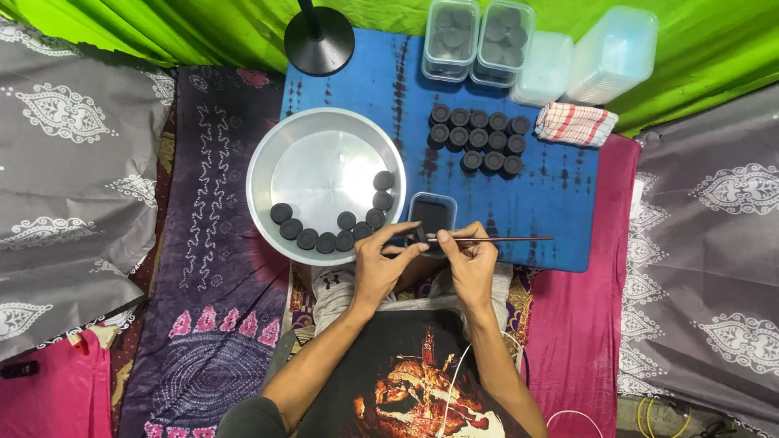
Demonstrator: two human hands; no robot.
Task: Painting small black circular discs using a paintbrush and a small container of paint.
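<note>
Head view, looking straight down: nearest the body, the left hand (380, 261) pinches a small dark round disc (416, 238) between thumb and fingertips, closed on it just in front of the round silver metal basin (272, 158). The right hand (471, 261), touching the left, is clamped on a thin reddish-brown stick (495, 239) whose near tip meets the disc while its far end points away from the basin. Just beyond the hands, beside the basin's near-right rim, stands a small clear square plastic tub with dark contents (431, 216). Inside the basin a curved row of dark round discs (337, 229) lines the near wall. To work the held disc cleanly, it seems best to keep it steady over the tub, brace the hands against each other, and move the stick tip lightly so the disc neither crumbles nor slips. Beyond the basin, on the blue tie-dyed cloth (560, 195), lie three rows of finished dark discs (479, 139), a red-and-white checked cloth (574, 123), then filled clear lidded boxes (477, 36), empty stacked clear boxes (596, 53) and a black round lamp base (319, 45).
</note>
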